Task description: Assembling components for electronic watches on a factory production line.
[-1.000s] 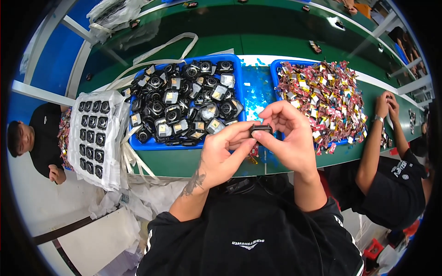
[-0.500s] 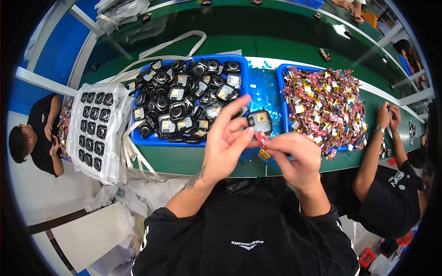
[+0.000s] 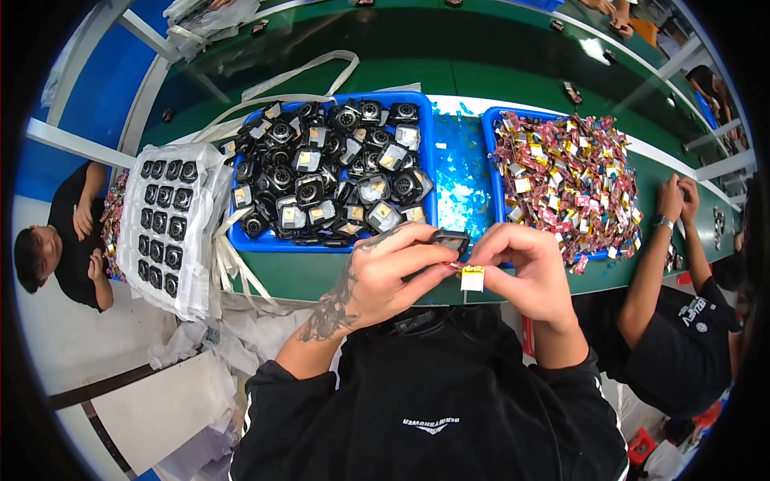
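Observation:
My left hand [image 3: 389, 272], tattooed back upward, is closed around a dark watch case [image 3: 451, 239] tilted nearly edge-on. Just below the case, my right hand [image 3: 528, 268] pinches a small red circuit strip with a yellow-taped white battery [image 3: 472, 278] hanging from it. The strip runs between both hands' fingertips; whether it joins the case is hidden. To the left, a blue tray [image 3: 428, 136] is heaped with black watch cases [image 3: 309, 160], some showing pale inner sides. On the right, another blue tray [image 3: 492, 160] holds a pile of red strips with yellow and white parts [image 3: 561, 188].
White packing sheet [image 3: 207, 216] bearing rows of watch cases leans at left, with pale straps [image 3: 233, 264] beside it. Blue film scraps [image 3: 461, 172] lie between the trays. Behind runs a green belt [image 3: 481, 64] with scattered small parts. Co-workers [image 3: 674, 329] work at both sides.
My left hand has turned back-upward and lowered, tipping the watch case from face-on to edge-on. The yellow-and-white battery now hangs in plain view at my right fingertips. Belt parts have shifted slightly right.

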Motion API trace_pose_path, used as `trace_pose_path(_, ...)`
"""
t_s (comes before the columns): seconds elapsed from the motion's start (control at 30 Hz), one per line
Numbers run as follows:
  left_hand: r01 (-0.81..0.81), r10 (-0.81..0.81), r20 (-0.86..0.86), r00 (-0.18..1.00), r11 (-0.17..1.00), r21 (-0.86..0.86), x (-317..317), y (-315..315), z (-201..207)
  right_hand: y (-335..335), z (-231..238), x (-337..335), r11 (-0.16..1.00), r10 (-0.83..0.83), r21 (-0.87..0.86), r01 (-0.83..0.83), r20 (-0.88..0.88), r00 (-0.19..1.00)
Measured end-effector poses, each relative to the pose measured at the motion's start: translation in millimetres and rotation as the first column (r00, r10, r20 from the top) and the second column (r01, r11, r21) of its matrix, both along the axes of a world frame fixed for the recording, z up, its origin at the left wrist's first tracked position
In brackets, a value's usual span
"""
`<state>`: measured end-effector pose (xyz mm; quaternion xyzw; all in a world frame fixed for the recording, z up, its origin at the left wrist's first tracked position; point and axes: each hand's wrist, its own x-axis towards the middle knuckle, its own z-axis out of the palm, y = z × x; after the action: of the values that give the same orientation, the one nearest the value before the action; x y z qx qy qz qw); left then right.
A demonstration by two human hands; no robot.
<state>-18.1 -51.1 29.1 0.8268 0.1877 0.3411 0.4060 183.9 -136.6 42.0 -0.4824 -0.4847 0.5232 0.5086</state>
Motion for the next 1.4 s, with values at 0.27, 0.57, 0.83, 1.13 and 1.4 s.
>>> trace_pose_path(0.27, -0.087, 0.145, 0.051, 0.988, 0.804, -0.588, 11.5, -22.0, -16.9, 3.7, -11.1, -0.6, 0.982, 0.014, -0.185, -0.042, -0.15, 0.989)
trace_pose_path(0.57, -0.136, 0.175, 0.032, 0.984, 0.858, -0.496, 15.0, -24.2, -20.6, -8.3, -25.2, -23.5, 0.954, -0.292, 0.146, 0.262, 0.257, 0.921)
trace_pose_path(0.83, -0.1, 0.14, 0.028, 0.99, 0.82, -0.564, 16.0, -27.7, -22.4, -7.6, -22.8, -21.5, 0.966, -0.259, 0.089, 0.243, 0.339, 0.905)
trace_pose_path(1.13, -0.036, 0.221, 0.193, 0.956, 0.742, -0.67, 15.6, -34.7, -30.9, -6.7, -38.0, -37.1, 0.93, -0.366, 0.057, 0.364, 0.246, 0.898)
trace_pose_path(1.4, 0.036, 0.297, 0.317, 0.901, 0.676, -0.736, 21.3, -37.0, -31.5, -5.1, -38.3, -43.2, 0.891, -0.448, 0.228, 0.393, 0.294, 0.845)
